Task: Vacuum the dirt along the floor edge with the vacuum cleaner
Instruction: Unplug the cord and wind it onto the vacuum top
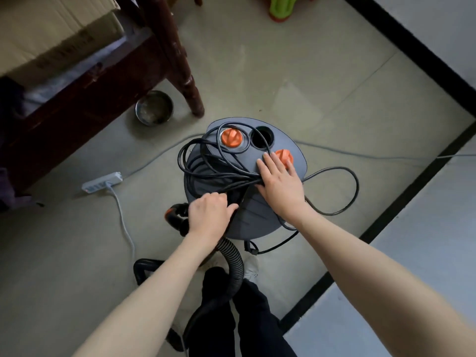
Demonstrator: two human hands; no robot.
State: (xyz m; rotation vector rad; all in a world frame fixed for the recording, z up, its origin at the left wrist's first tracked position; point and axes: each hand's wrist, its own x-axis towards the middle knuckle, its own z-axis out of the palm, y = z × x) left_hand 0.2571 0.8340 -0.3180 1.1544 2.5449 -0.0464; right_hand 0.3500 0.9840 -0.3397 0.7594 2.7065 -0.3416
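A grey canister vacuum cleaner (260,217) stands on the floor in front of me, with two orange knobs (231,137) and a round port on its lid. A black power cord (211,163) lies coiled in loose loops over the lid and trails off to the right. My right hand (279,181) lies flat with straight fingers on the lid, over the cord bundle and beside the right orange knob. My left hand (208,215) curls its fingers around the cord at the lid's near left edge. A ribbed black hose (233,264) runs from the vacuum's left side down past my legs.
A white power strip (101,182) with a grey cable lies on the floor to the left. A metal bowl (154,107) sits by a dark wooden furniture leg (183,70). A black floor border strip (401,202) runs diagonally on the right. A green plastic object (283,7) stands at the top.
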